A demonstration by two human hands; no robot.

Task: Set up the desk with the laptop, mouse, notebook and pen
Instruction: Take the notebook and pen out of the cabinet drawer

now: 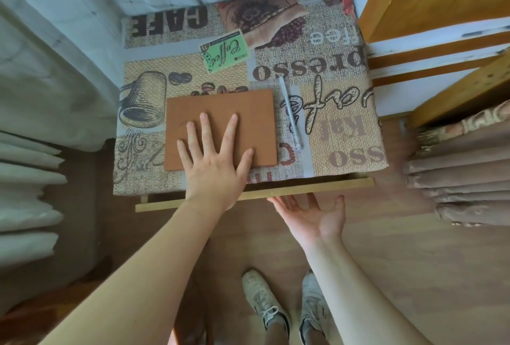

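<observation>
Notebook [220,126], brown and closed, lies flat on the desk [345,151], left of centre and near the front edge. The left hand [214,162] rests palm down on its near half, fingers spread and straight, pressing rather than gripping. The right hand [311,215] hangs below the desk's front edge by a wooden rail [276,192], palm up, fingers loosely open, holding nothing.

The pen [289,112], pale and slim, lies just beside the notebook's right edge, apart from it, running front to back.

The notebook looks light and fairly stiff, its cover matte; it should slide easily on the printed cloth under a flat palm, and a pinch at its near edge, which almost reaches the desk edge, would lift it. The pen looks light and likely to roll; best taken mid-barrel between thumb and forefinger.

No laptop or mouse shows anywhere in view, so that part of the setup seems not yet done. The desk's legs are hidden beneath the cloth, and whether the pen is capped cannot be told
</observation>
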